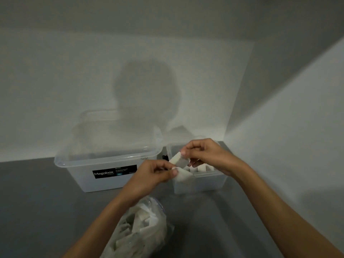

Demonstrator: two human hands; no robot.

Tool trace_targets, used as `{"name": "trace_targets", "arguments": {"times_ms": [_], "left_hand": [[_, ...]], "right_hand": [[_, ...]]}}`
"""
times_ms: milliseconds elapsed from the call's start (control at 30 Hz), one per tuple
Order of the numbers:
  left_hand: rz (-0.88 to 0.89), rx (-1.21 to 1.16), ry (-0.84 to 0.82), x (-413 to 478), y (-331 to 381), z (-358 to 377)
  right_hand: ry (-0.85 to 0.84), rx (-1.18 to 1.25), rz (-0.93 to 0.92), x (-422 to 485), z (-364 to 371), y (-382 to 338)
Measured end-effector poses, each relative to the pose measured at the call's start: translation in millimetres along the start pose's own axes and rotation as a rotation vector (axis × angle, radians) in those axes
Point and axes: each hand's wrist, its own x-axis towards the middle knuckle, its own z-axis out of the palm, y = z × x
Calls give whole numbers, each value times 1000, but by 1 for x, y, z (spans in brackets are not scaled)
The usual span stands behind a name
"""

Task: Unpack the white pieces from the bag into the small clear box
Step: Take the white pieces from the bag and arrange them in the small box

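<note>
Both hands meet over the front left of the small clear box (201, 183). My right hand (206, 155) pinches a white wedge piece (178, 159) by its upper end. My left hand (156, 174) pinches a second white piece (183, 175) that rests against the box's front left corner. Several white pieces (202, 168) stand in a row inside the box. The clear plastic bag (141, 233), with more white pieces in it, lies on the grey table under my left forearm.
A larger clear lidded box (104, 159) with a black Megabox label stands left of the small box, close beside it. White walls close off the back and right. The grey table (37, 202) runs out to the left and front.
</note>
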Motion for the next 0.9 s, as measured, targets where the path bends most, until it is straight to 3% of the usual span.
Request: {"name": "trace_targets", "arguments": {"times_ms": [200, 333, 400, 567, 900], "left_hand": [[-7, 28, 40, 36, 2, 28], [55, 239, 122, 70, 6, 33], [89, 410, 147, 87, 12, 33], [105, 683, 80, 134, 9, 39], [-177, 1022, -123, 197, -67, 70]], "right_hand": [[155, -90, -70, 5, -37, 15], [317, -665, -277, 18, -70, 19], [323, -813, -339, 25, -84, 24], [195, -784, -245, 52, -106, 45], [-124, -868, 47, 116, -81, 120]]}}
